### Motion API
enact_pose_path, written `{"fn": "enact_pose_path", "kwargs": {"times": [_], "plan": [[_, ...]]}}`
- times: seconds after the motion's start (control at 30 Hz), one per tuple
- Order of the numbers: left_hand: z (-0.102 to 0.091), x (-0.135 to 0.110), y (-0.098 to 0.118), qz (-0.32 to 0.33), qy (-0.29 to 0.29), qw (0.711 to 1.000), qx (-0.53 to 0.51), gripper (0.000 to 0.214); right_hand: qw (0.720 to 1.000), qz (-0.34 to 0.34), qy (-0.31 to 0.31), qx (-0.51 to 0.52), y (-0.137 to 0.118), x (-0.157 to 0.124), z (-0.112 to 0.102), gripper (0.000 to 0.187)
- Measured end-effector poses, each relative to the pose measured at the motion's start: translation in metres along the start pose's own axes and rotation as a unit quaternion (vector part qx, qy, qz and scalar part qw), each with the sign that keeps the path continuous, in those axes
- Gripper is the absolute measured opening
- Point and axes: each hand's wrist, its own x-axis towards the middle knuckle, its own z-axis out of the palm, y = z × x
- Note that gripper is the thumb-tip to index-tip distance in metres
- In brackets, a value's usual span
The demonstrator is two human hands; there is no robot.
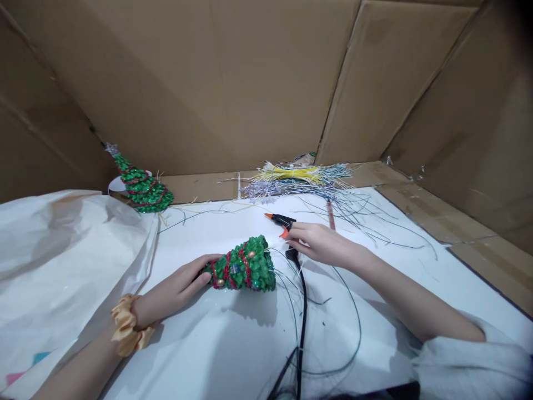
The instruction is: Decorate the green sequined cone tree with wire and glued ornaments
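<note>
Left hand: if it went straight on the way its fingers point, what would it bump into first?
First, the small green tree that the left hand holds by its narrow end. Past that, probably the orange-tipped glue gun or the right hand; depth is unclear.

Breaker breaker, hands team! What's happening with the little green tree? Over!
Left hand gripping green tree sideways by narrow end; right hand at glue gun, grip unclear; black cord and loose wire near tree's base. Over.
</note>
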Motion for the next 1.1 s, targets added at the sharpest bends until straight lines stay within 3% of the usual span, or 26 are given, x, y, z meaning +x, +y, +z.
{"fn": "enact_pose_path", "kwargs": {"times": [0.1,0.13,0.23,0.3,0.37,0.53,0.67,0.77,0.83,0.93,1.0,1.1], "plan": [[0.0,0.0,-0.001,0.0,-0.003,1.0,-0.01,0.039,0.976,0.065,-0.039,0.205,0.002,0.001,0.001,0.014],[0.0,0.0,-0.001,0.001,-0.003,1.0,-0.013,0.039,0.951,0.093,-0.054,0.29,0.003,0.002,0.002,0.014],[0.001,0.0,0.0,0.002,0.0,1.0,-0.019,0.04,0.842,0.171,-0.089,0.504,0.002,0.007,0.005,0.016],[0.001,0.0,0.0,0.002,0.004,1.0,-0.019,0.039,0.803,0.203,-0.09,0.553,0.002,0.008,0.003,0.02],[0.0,0.0,0.001,0.003,0.008,1.0,-0.018,0.039,0.821,0.217,-0.081,0.522,0.003,0.006,-0.005,0.023],[0.0,0.0,0.001,0.004,0.012,1.0,-0.009,0.039,0.952,0.176,-0.089,0.235,0.019,-0.008,-0.03,0.026],[0.0,-0.001,0.002,0.0,0.014,1.0,0.0,0.04,0.976,0.178,-0.116,0.051,0.024,-0.019,-0.032,0.025],[0.0,-0.001,0.003,0.003,0.015,1.0,0.002,0.04,0.989,0.145,0.004,-0.029,0.008,-0.018,-0.022,0.022],[0.0,-0.001,0.003,0.01,0.016,1.0,-0.002,0.04,0.995,0.079,0.058,0.014,-0.008,-0.013,-0.012,0.023],[0.0,0.0,0.003,0.024,0.014,1.0,-0.013,0.038,0.989,-0.015,0.068,0.131,-0.028,-0.001,0.009,0.022],[0.0,0.0,0.002,0.031,0.012,0.999,-0.02,0.037,0.976,-0.023,0.075,0.201,-0.035,0.007,0.024,0.022],[-0.001,0.0,0.002,0.036,0.01,0.999,-0.028,0.037,0.941,0.033,0.052,0.333,-0.04,0.016,0.044,0.016]]}}
